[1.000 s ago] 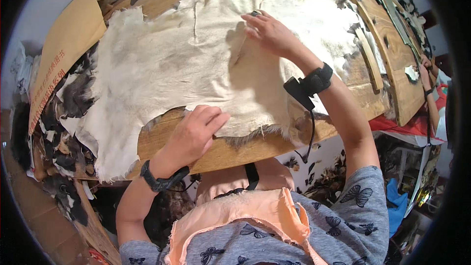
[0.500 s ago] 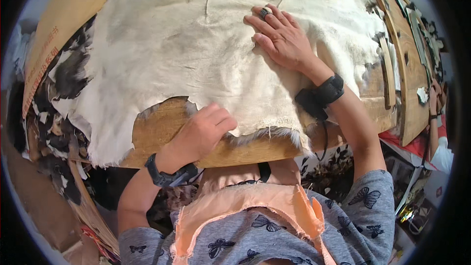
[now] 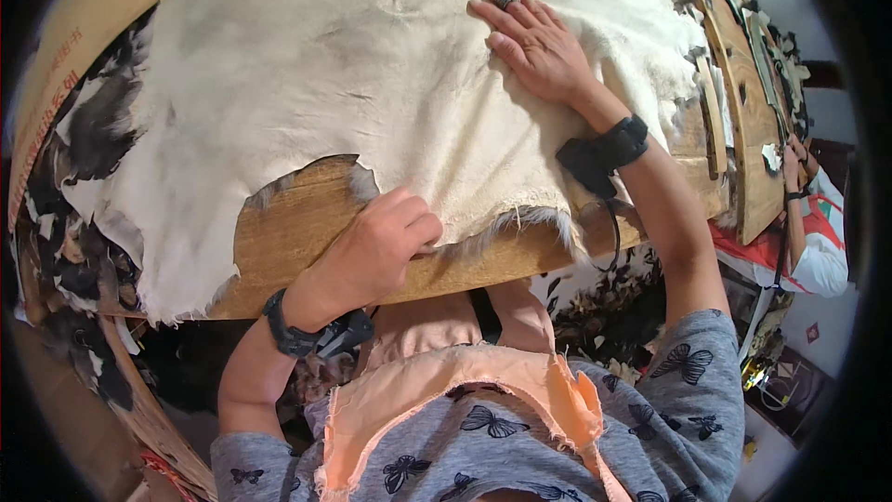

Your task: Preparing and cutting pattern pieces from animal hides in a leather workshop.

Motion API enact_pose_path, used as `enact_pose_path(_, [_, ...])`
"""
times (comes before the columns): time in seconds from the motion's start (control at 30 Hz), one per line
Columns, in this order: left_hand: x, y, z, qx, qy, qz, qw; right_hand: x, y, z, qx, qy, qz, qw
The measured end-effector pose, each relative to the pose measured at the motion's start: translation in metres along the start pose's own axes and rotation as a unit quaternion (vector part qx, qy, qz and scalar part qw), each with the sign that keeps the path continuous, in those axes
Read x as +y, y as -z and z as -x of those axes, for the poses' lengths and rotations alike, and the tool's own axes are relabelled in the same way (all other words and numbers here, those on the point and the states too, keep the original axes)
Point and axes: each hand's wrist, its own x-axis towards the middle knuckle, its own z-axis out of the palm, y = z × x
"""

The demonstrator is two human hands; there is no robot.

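A large cream-coloured fur hide (image 3: 307, 84) lies flesh side up over a wooden board (image 3: 297, 214), with grey fur showing along its ragged near edge. My left hand (image 3: 395, 228) is closed on that near edge, beside a curved notch where bare wood shows. Its fingertips are partly hidden beneath the hand. Farther off and to the right, my right hand (image 3: 534, 46) lies flat on the hide with its fingers stretched out and a dark ring on one finger. Soft folds run through the hide between the two hands.
Dark and white fur scraps (image 3: 79, 251) are heaped at the left, beside a tan cardboard sheet (image 3: 84, 46). A thin wooden strip (image 3: 713, 116) lies right of the hide. At far right a co-worker's arm (image 3: 793, 214) reaches over another board (image 3: 767, 130).
The view has shifted slightly, so the hide sits a little farther left and up. My left hand stays at the near edge; my right hand remains flat on the hide.
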Motion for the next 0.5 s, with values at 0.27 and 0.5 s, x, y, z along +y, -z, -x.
enact_pose_path(0.27, [0.028,0.026,0.017,0.073,0.166,0.030,0.983,-0.004,0.000,0.002,-0.105,0.007,0.050,0.993])
enact_pose_path(0.5, [0.023,0.060,-0.068,0.122,0.196,-0.003,0.973,-0.098,0.046,0.057,-0.155,0.213,-0.396,0.880])
